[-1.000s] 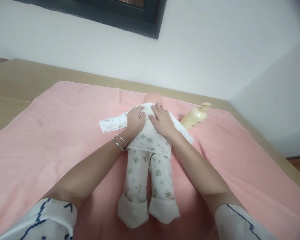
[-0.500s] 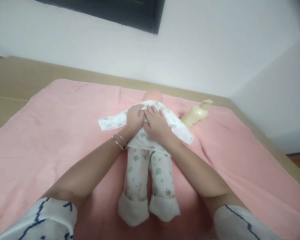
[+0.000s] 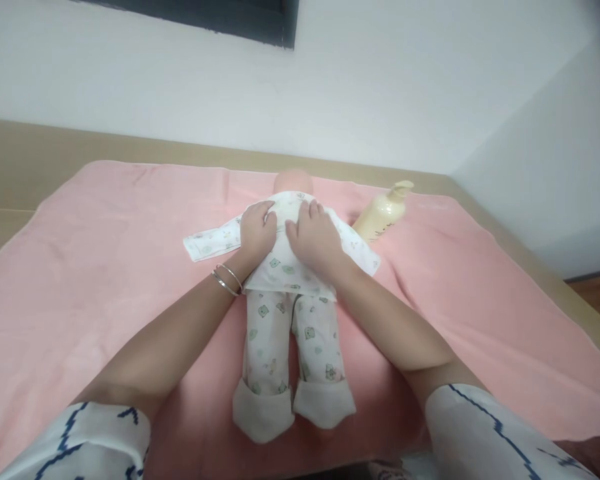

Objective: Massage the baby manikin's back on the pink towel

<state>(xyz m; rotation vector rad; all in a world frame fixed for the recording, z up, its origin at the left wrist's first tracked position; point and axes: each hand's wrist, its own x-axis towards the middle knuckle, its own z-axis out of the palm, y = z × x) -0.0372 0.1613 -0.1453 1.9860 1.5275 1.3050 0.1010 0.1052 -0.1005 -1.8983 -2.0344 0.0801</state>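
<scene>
A baby doll (image 3: 287,267) in a white printed top and trousers lies on a pink blanket, its bald head (image 3: 293,181) at the far end with no face showing. My left hand (image 3: 259,231) rests on the left of its upper back, open, thumb apart from the fingers. On the right of the upper back lies my right hand (image 3: 316,238), also open, palm down and fingers pointing away from me. A strip of the top shows between the two hands. Wide folded cuffs (image 3: 263,410) cover the ends of the doll's legs.
Right of the doll a pale yellow pump bottle (image 3: 381,213) lies tilted on the pink blanket (image 3: 105,280). The tan bed surface (image 3: 145,150) borders the blanket and meets a white wall (image 3: 370,93). A dark frame (image 3: 240,23) is on the wall.
My hands, close together on the middle of the doll's back before, have slid apart toward its sides. The view has shifted slightly, so the doll and bottle appear a little further left.
</scene>
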